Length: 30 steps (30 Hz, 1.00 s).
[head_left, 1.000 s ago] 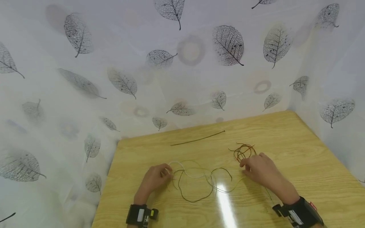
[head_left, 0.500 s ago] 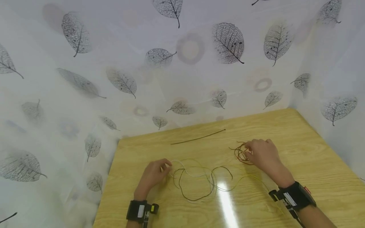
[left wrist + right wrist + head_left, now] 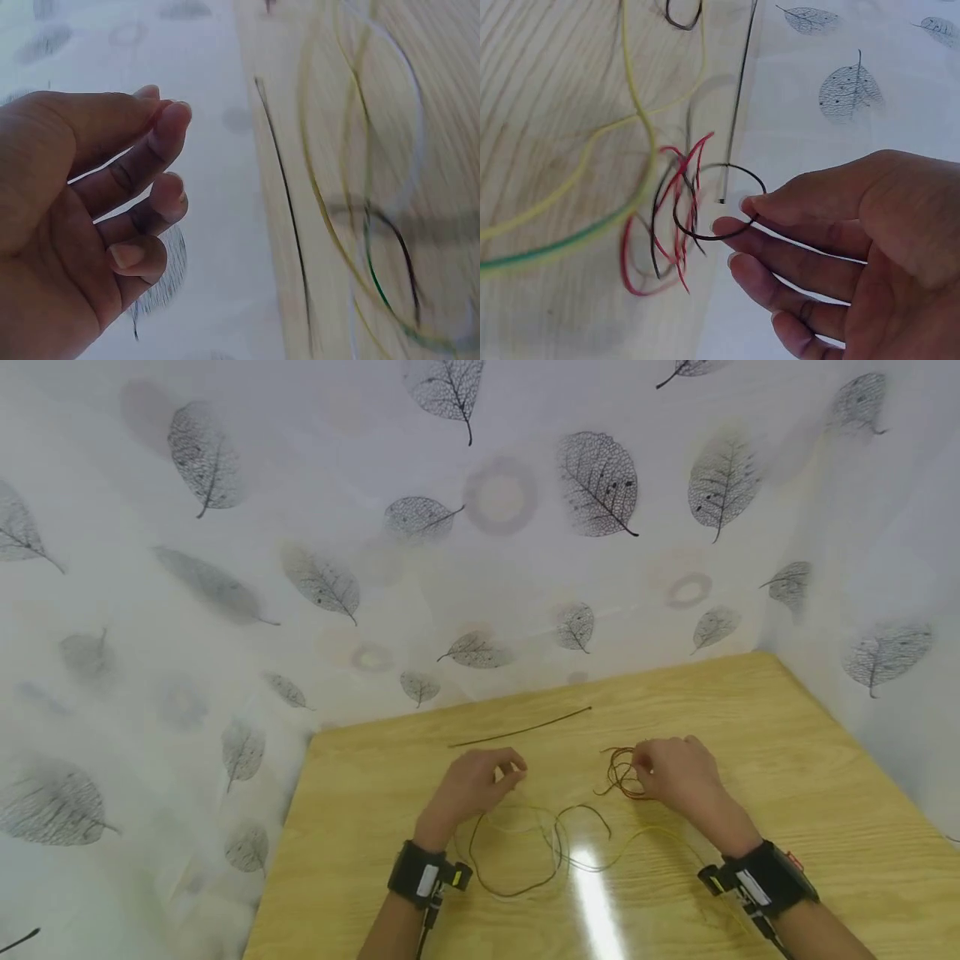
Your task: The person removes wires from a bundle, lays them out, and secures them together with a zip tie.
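Observation:
My right hand (image 3: 678, 772) is at the right of the table, beside a small tangle of red and black wires (image 3: 679, 202). Its thumb and index finger pinch a loop of black wire (image 3: 761, 180) from that tangle, seen in the right wrist view. My left hand (image 3: 480, 781) hovers over the spread wires, fingers loosely curled, thumb close to the index fingertip. Nothing shows between those tips in the left wrist view. Below lie a yellow wire (image 3: 319, 199), a white wire (image 3: 418, 112) and a green wire (image 3: 375, 281); the left hand covers part of them in the head view.
A thin black strip (image 3: 521, 729) with a small head at one end lies near the table's back edge. The wooden table (image 3: 757, 718) meets leaf-printed white sheeting (image 3: 517, 568) behind and at both sides. A yellow wire (image 3: 652, 829) trails toward the right wrist.
My left hand has moved right and away from me, from the left end of the wires to above them. My right hand now pinches the tangle, which has shifted slightly.

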Available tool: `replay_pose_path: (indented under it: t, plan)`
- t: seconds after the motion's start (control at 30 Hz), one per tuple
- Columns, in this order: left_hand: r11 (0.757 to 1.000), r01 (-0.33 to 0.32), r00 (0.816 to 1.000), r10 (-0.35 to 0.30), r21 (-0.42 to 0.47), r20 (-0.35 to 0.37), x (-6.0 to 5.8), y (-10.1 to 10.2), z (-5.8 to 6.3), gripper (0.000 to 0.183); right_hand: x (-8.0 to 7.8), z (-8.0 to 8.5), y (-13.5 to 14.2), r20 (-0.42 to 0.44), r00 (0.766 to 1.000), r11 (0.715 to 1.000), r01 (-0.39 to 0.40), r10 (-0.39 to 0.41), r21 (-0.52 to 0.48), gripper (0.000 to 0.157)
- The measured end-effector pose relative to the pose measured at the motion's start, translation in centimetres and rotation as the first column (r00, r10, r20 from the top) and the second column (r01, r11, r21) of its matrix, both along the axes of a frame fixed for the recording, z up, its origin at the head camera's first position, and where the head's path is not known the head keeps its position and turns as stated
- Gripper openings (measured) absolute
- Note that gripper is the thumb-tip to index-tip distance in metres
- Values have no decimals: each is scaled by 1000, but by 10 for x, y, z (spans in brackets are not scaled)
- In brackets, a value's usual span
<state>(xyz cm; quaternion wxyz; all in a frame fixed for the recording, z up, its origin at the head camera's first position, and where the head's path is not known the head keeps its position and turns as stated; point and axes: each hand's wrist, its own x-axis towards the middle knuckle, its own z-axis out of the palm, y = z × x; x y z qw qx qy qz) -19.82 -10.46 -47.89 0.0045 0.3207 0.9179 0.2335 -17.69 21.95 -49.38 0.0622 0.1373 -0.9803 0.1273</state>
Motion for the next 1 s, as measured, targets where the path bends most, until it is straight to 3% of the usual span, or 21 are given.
replay_pose_path:
  t: [0.1,0.23,0.43,0.53,0.63,0.8,1.0]
  plan:
    - [997,61,998,-62,-42,-26,-2,26,5,17,1,8,-5,-107,994,1000,-17,15,-13,6]
    - [985,131,987,-140,-115,-77,-8,56,9,19,0,18,-9,-253,967,999,-40,33,-24,5]
    - [963,165,980,-186,-215,-78,-18,90,15,32,0,31,-13,-385,921,997,-75,55,-35,8]
    - [958,181,976,-202,-222,-76,-23,104,20,35,-1,37,-16,-449,891,995,-92,65,-38,7]
    - [963,204,971,-222,-175,-90,-31,117,22,28,-3,43,-17,-495,866,993,-106,69,-47,6]
    - [977,188,968,-201,-97,-148,-45,127,22,16,-6,50,-14,-523,851,993,-97,47,-68,6]
    - [985,133,972,-151,-106,-178,-59,126,23,14,-6,52,1,-533,846,996,-47,-3,-80,9]
